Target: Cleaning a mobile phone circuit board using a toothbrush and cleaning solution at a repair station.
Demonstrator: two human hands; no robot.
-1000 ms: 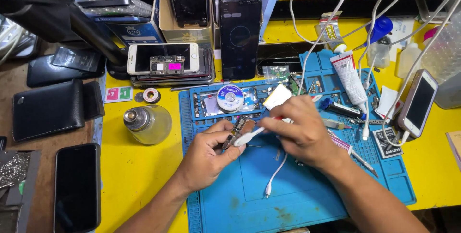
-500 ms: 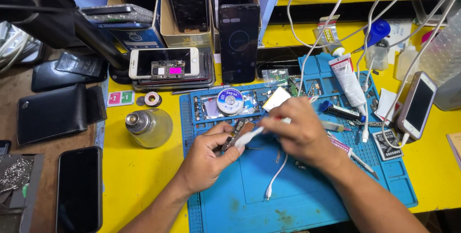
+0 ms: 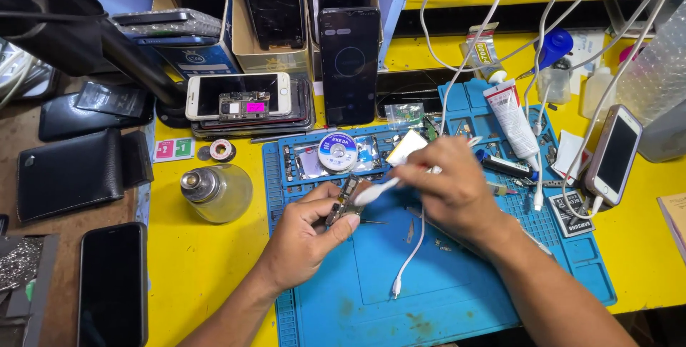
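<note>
Two hands engaged: your left hand [image 3: 307,229] fingers pinch the small, fragile circuit board [image 3: 346,200] by its edges, right hand [image 3: 446,186] fingers gripping the white brush [image 3: 379,191].

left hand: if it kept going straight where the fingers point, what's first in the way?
The left hand points up and right; it would probably first meet the white tool held by the right hand, just past the small circuit board it holds. Depth is unclear.

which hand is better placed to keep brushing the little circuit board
Right, probably: the right hand already grips the white brush with its head at the board. The left hand pinches the small circuit board, steadying it over the blue mat.
</note>
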